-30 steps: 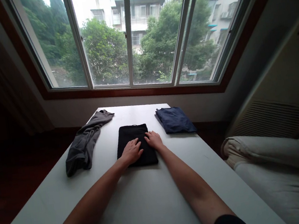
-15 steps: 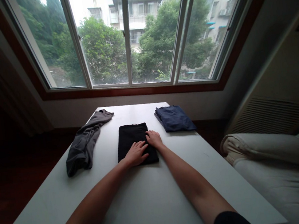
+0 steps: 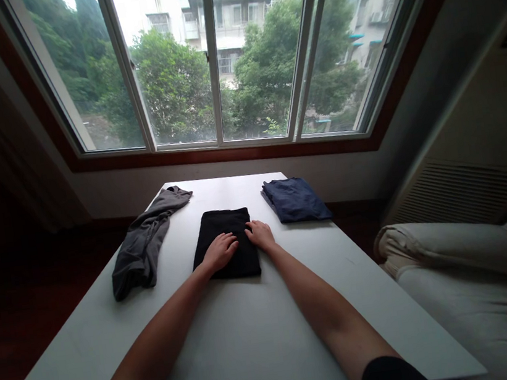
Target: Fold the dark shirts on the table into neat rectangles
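A folded black garment (image 3: 225, 222) lies flat in the middle of the white table (image 3: 254, 333); its exact kind does not show. On its left part rests my left hand (image 3: 221, 250), palm down with the fingers stretched toward the right. My right hand (image 3: 260, 235) is at the garment's right edge, its fingertips touching the cloth and its fingers slightly bent and apart. Neither hand grasps the cloth.
At the table's left side lies a crumpled grey garment (image 3: 146, 241). A folded dark blue garment (image 3: 296, 200) rests on other folded cloth at the back right. A pale sofa (image 3: 470, 273) stands right of the table, and a window (image 3: 213, 64) is beyond it.
My left hand has slid a little left and up over the cloth. The black garment's near end has shifted slightly left. My right hand has stayed almost in place.
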Demonstrator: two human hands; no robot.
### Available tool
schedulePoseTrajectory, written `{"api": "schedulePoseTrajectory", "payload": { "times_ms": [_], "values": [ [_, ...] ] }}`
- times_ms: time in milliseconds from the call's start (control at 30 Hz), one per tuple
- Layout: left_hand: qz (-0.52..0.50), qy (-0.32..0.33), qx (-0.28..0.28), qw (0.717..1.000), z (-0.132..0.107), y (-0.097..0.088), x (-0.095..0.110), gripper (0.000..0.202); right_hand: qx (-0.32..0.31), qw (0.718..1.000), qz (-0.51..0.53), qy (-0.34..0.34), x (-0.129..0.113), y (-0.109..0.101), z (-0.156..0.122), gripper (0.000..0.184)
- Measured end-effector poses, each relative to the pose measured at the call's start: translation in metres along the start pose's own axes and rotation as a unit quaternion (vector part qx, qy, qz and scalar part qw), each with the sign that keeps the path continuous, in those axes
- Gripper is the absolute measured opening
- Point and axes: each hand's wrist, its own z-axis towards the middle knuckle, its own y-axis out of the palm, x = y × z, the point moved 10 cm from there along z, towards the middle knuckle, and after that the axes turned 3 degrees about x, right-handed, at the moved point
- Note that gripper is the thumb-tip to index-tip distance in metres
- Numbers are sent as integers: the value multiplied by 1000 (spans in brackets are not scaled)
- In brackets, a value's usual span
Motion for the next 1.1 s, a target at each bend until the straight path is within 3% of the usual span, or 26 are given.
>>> {"api": "schedulePoseTrajectory", "payload": {
  "times_ms": [133,667,800,933,1100],
  "values": [
    [18,-5,18,1000,1,-6,-13,45,3,1000,2,0,1,-1,-1,37],
    [-44,3,9,999,2,-15,-21,39,-11,1000,11,9,0,-2,-2,44],
    [-14,4,15,1000,1,-15,-25,41,15,1000,12,22,0,-7,-1,55],
    [31,-49,24,998,2,-18,-44,45,56,998,12,-18,-19,-19,-1,61],
    [-21,-72,23,997,4,-29,-76,40,30,992,34,-115,-59,-19,-9,65]
  ]
}}
